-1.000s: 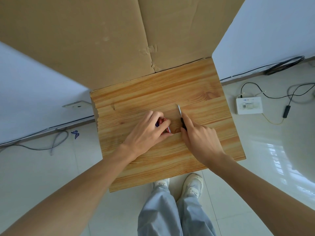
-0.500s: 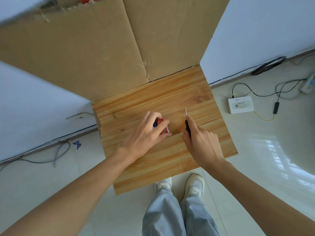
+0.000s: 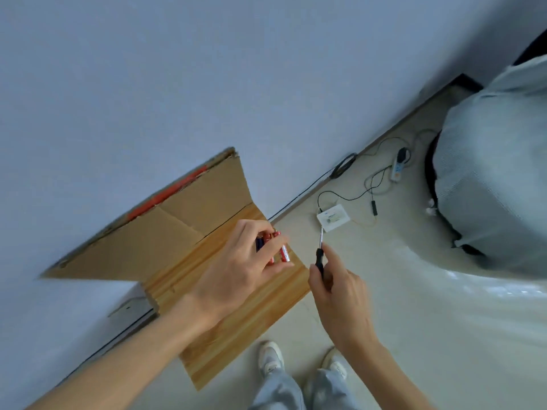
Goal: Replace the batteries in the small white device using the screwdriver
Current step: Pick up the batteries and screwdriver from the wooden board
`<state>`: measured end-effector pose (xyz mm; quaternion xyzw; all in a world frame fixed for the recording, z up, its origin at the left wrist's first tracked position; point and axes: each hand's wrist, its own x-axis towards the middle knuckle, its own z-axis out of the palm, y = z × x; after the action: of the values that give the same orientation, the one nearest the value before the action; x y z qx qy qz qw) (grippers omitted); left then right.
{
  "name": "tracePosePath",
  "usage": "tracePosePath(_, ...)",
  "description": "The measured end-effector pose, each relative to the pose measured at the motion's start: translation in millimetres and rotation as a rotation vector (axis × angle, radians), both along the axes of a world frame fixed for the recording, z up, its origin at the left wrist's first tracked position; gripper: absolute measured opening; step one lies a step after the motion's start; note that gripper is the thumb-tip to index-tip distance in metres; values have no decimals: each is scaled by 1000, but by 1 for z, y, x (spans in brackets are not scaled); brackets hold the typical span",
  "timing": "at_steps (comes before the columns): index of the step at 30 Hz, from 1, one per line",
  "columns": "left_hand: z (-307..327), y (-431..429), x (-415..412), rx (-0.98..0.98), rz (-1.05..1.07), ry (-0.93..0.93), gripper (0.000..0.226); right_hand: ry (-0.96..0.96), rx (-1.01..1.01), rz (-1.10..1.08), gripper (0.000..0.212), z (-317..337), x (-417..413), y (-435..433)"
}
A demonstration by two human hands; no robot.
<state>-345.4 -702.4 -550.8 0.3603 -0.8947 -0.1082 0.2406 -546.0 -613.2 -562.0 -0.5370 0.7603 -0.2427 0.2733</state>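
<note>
Cardboard [image 3: 183, 238] walls the far side of the board [image 3: 260, 321]; cables [image 3: 344, 198] cross the floor [image 3: 399, 306] to its right

Colours as I read them: batteries [image 3: 283, 252] red, one dark blue; screwdriver [image 3: 319, 253] with black handle and silver shaft; board [image 3: 236, 344] honey-yellow with darker grain stripes; cardboard [image 3: 165, 241] plain brown, its top edge orange-red; box [image 3: 333, 217] on the floor white; wall [image 3: 207, 84] pale blue-grey; trousers [image 3: 275, 389] light grey.
</note>
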Motion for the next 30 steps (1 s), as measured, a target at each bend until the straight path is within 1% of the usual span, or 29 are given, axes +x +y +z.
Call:
tracePosePath(4,77,-4,-71,-8,-69,44,41,-79,-106,-169,38,81,-51,10)
tracePosePath(7,132,0,-134,-52,-149,59,43,-178,-197,-305,35,138,-102,24)
tracePosePath(11,196,17,-226,-118,-292,64,50,-281,-302,-479,33,208,-180,60)
tracePosePath(14,233,41,-299,-192,-412,91,49,-345,-363,-535,27,251,-237,97)
tracePosePath(16,251,59,-348,-241,-491,113,49,-375,-427,-573,18,270,-273,123)
tracePosePath(17,259,68,-371,-257,-531,128,49,-394,-459,-610,21,279,-290,137)
tracePosePath(19,275,85,-420,-276,-603,160,49,-415,-524,-709,37,293,-324,164)
tracePosePath(20,284,93,-444,-284,-638,176,50,-424,-556,-754,37,299,-341,178)
tracePosePath(23,311,118,-514,-303,-749,212,51,-444,-629,-894,26,315,-391,218)
tracePosePath(27,340,149,-602,-313,-921,260,48,-520,-764,-1065,29,335,-452,266)
tracePosePath(30,353,170,-669,-322,-1043,287,47,-537,-853,-1162,26,348,-491,294)
